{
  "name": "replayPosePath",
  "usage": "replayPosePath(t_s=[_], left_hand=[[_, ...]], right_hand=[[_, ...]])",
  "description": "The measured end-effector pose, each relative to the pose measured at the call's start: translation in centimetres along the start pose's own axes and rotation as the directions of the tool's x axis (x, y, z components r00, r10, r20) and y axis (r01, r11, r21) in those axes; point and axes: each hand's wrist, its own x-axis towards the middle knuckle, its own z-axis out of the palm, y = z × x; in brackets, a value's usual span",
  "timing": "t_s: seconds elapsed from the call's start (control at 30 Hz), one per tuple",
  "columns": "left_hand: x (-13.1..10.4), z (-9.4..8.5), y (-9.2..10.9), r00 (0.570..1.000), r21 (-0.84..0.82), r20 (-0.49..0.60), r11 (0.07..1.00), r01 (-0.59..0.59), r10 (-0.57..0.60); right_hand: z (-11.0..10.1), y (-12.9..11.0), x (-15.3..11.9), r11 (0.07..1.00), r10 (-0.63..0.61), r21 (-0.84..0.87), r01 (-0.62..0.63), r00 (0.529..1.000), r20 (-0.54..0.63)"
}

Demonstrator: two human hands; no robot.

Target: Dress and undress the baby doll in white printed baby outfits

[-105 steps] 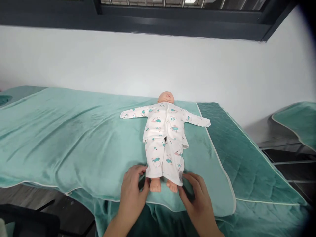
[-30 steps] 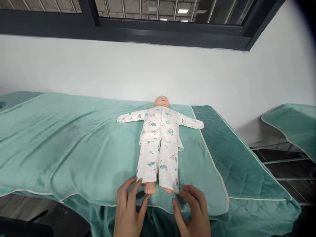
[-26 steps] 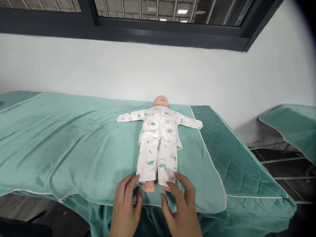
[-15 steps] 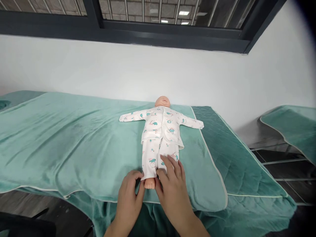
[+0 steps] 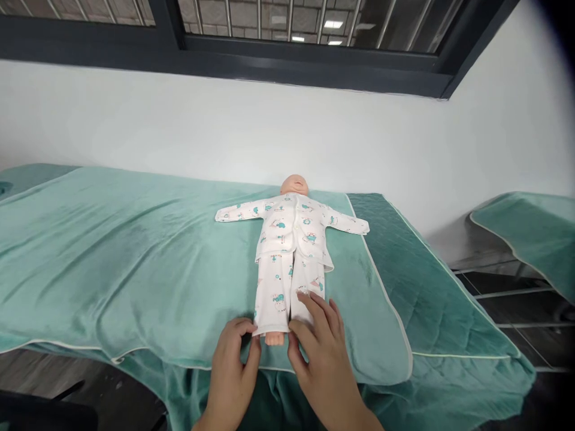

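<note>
A baby doll (image 5: pixel 294 184) lies on its back, head toward the wall, arms stretched out sideways. It wears a white printed jacket (image 5: pixel 291 230) and matching white trousers (image 5: pixel 272 293). My left hand (image 5: pixel 233 359) pinches the outer edge of one trouser cuff, at the leg on the left. On the inner edge of that same cuff, my right hand (image 5: pixel 318 344) closes thumb and index finger, its other fingers resting over the other leg. The doll's toes (image 5: pixel 275 339) show below the cuff. The other foot is hidden behind my right hand.
A light green blanket (image 5: pixel 179 257) with pale piping lies under the doll, over a darker quilted green bed cover (image 5: pixel 431 305). The white wall (image 5: pixel 269 126) and a dark window frame (image 5: pixel 305 63) stand behind. Another green-covered surface (image 5: pixel 534 233) is at the right.
The trouser cuff has been drawn down toward me, covering more of the foot. Both hands have moved slightly down with it.
</note>
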Motion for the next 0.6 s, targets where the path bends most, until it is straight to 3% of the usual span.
replayPosePath(t_s=[0.17,0.33,0.43,0.5,0.53,0.6], left_hand=[[0.6,-0.5,-0.2,0.998,-0.148,-0.015,0.988,0.051,-0.054],[4.0,-1.0,-1.5,0.957,-0.387,-0.092,0.895,0.220,-0.275],[7.8,-0.8,-1.6,0.916,-0.477,-0.083,0.823,0.309,-0.392],[10.8,-0.3,-1.4,0.906,-0.525,-0.040,0.780,0.339,-0.421],[12.3,0.0,-1.2,0.903,-0.552,-0.012,0.756,0.352,-0.430],[15.2,1.0,-1.0,0.891,-0.613,0.051,0.691,0.384,-0.451]], right_hand=[[-0.7,0.5,-0.7,0.989,0.035,0.145,-0.039,0.999,0.030],[-1.4,3.2,0.2,0.894,0.274,0.388,-0.224,0.959,-0.077],[-1.1,6.7,2.6,0.758,0.477,0.548,-0.354,0.873,-0.097],[-0.6,9.4,5.0,0.601,0.636,0.651,-0.463,0.771,-0.038],[-0.2,10.8,6.4,0.549,0.689,0.662,-0.511,0.724,-0.013],[0.6,13.2,9.1,0.472,0.739,0.693,-0.545,0.674,0.028]])
